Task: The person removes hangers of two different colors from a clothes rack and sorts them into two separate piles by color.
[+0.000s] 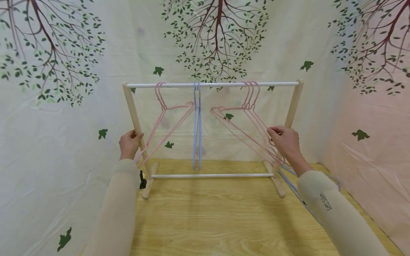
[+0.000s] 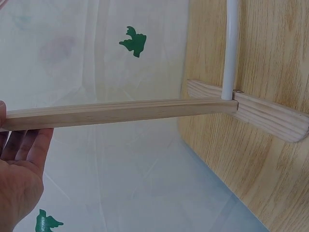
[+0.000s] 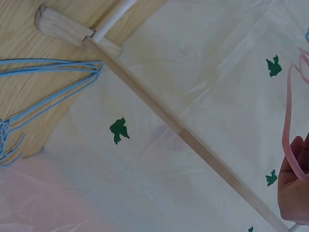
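**Gripping a little wooden hanger rack from both ends**

Starting at the far left: left hand wrapped round the rack's left wooden post, fingers curled onto the front of it about halfway up. Left wrist view shows the same post lying across the palm, fingertips tucked just under it, so definitely a closed hold on the wood.

Just beside that hand, one pink hanger hooked on the white top rail, swung sideways with its low corner down by the left post. Dead centre, a pair of blue hangers dangling edge-on, reaching down nearly to the lower white crossbar.

Further right, a bunch of pink hangers hooked together near the right end of the rail, all tilted toward the right post. Right hand sitting right at that post with fingers bent, pinching the pink wire; right wrist view shows a pink loop running into the fingers. Can't tell whether that hand also has the post itself.

Past the right foot, a few more blue hangers lying flat on the wooden tabletop. Whole rack standing at the back of the table, leafy tree-print sheet draped behind and on both sides.
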`<state>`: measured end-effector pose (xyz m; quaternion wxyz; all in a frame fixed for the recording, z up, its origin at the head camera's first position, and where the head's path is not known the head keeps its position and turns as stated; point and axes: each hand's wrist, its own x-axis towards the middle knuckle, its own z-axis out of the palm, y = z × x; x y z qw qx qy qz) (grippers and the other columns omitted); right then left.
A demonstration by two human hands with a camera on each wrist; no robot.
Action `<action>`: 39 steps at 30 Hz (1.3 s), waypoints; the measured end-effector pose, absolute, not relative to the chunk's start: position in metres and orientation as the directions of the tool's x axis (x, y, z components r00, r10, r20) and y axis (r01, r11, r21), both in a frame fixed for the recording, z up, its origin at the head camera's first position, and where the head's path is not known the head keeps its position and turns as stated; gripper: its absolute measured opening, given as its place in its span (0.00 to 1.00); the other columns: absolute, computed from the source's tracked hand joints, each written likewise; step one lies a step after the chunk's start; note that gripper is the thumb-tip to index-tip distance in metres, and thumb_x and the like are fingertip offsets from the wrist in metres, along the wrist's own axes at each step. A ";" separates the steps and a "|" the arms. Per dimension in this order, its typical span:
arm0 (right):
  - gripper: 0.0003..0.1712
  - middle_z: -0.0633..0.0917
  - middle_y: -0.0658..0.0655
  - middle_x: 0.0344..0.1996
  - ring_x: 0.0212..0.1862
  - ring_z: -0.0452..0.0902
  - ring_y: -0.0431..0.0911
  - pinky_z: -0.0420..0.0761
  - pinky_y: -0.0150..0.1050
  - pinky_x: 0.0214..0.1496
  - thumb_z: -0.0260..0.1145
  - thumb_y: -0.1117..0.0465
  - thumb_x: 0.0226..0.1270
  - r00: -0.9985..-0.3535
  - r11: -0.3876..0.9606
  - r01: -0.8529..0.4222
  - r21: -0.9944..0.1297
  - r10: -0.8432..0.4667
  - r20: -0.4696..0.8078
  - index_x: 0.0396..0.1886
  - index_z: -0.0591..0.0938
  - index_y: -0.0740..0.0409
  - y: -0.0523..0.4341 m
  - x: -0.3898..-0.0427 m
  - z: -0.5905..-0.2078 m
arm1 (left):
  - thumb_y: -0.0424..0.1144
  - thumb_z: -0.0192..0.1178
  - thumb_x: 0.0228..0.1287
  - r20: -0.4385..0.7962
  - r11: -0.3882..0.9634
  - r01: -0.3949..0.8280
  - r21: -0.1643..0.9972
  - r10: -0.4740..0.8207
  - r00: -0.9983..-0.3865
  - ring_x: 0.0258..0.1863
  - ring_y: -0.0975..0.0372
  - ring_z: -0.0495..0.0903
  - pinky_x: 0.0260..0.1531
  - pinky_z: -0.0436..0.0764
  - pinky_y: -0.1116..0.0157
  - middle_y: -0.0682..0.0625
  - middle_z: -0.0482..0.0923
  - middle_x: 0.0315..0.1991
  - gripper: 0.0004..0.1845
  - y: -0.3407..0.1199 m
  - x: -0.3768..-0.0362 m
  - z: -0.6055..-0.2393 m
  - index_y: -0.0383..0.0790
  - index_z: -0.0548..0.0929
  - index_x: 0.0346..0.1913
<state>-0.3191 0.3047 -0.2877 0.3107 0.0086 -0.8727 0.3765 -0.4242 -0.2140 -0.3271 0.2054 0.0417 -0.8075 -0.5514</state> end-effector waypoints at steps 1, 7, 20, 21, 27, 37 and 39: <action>0.19 0.87 0.66 0.34 0.31 0.85 0.50 0.75 0.25 0.24 0.63 0.53 0.72 -0.805 0.714 -0.249 -0.654 0.223 0.550 0.46 0.88 0.64 0.305 -0.319 -0.288 | 0.38 0.56 0.74 0.284 0.383 0.159 0.910 -0.294 -0.913 0.51 0.47 0.80 0.40 0.80 0.72 0.33 0.78 0.58 0.23 -0.214 -0.424 -0.327 0.30 0.75 0.66; 0.19 0.88 0.64 0.32 0.24 0.77 0.31 0.73 0.26 0.24 0.63 0.51 0.72 -0.784 0.718 -0.239 -0.653 0.255 0.567 0.45 0.88 0.63 0.306 -0.318 -0.288 | 0.39 0.55 0.75 0.247 0.362 0.133 0.923 -0.289 -0.925 0.55 0.47 0.78 0.54 0.79 0.58 0.34 0.75 0.61 0.24 -0.212 -0.426 -0.326 0.32 0.72 0.69; 0.19 0.85 0.46 0.25 0.24 0.79 0.33 0.73 0.26 0.23 0.65 0.52 0.70 -0.761 0.649 -0.246 -0.720 0.331 0.558 0.44 0.89 0.63 0.312 -0.318 -0.292 | 0.38 0.56 0.74 0.258 0.365 0.139 0.920 -0.299 -0.919 0.54 0.47 0.78 0.48 0.80 0.64 0.34 0.76 0.60 0.23 -0.213 -0.429 -0.327 0.31 0.73 0.68; 0.18 0.84 0.45 0.24 0.24 0.78 0.32 0.73 0.26 0.24 0.65 0.52 0.70 -0.756 0.642 -0.250 -0.725 0.339 0.560 0.44 0.89 0.64 0.313 -0.318 -0.293 | 0.38 0.56 0.74 0.259 0.364 0.142 0.921 -0.299 -0.919 0.54 0.47 0.79 0.46 0.80 0.66 0.34 0.76 0.60 0.23 -0.213 -0.429 -0.328 0.31 0.73 0.67; 0.19 0.82 0.41 0.23 0.23 0.77 0.29 0.74 0.24 0.27 0.67 0.53 0.69 -0.736 0.596 -0.273 -0.755 0.377 0.563 0.44 0.88 0.66 0.319 -0.314 -0.299 | 0.38 0.56 0.74 0.265 0.363 0.150 0.920 -0.292 -0.919 0.52 0.49 0.79 0.37 0.77 0.75 0.34 0.77 0.59 0.23 -0.214 -0.430 -0.328 0.30 0.73 0.67; 0.20 0.84 0.45 0.23 0.26 0.80 0.35 0.74 0.24 0.28 0.66 0.52 0.69 -0.699 0.534 -0.303 -0.790 0.438 0.565 0.43 0.88 0.67 0.321 -0.306 -0.317 | 0.39 0.56 0.75 0.262 0.385 0.136 0.913 -0.297 -0.918 0.53 0.48 0.79 0.41 0.78 0.71 0.34 0.77 0.60 0.24 -0.214 -0.427 -0.328 0.31 0.73 0.68; 0.18 0.85 0.50 0.22 0.25 0.79 0.36 0.74 0.23 0.27 0.67 0.54 0.69 -0.675 0.518 -0.318 -0.794 0.465 0.573 0.42 0.88 0.67 0.321 -0.305 -0.321 | 0.39 0.56 0.75 0.263 0.386 0.138 0.912 -0.293 -0.919 0.53 0.48 0.79 0.41 0.78 0.71 0.34 0.77 0.60 0.24 -0.214 -0.426 -0.328 0.31 0.73 0.68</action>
